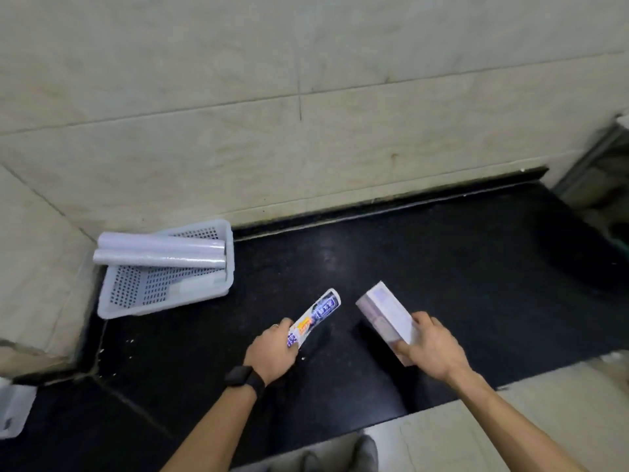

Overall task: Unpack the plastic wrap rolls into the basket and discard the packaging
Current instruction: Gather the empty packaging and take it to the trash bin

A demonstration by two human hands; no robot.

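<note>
A white perforated basket (136, 291) sits in the back left corner of the black counter (442, 267). Two plastic wrap rolls (160, 258) lie across its rim, and a third roll (200, 284) rests inside near its front right. My left hand (272, 352) grips a printed, colourful packaging sleeve (315, 316) that points up and to the right. My right hand (432, 345) holds a pale wrapped roll or box (384, 310) by its near end, tilted toward the upper left. The two held things are apart, above the counter's middle.
Tiled walls (238, 148) close the counter at the back and left. A white object (13, 410) lies at the far left edge. A metal-framed opening (599, 172) shows at the right. The counter's front edge (442, 407) and pale floor are below.
</note>
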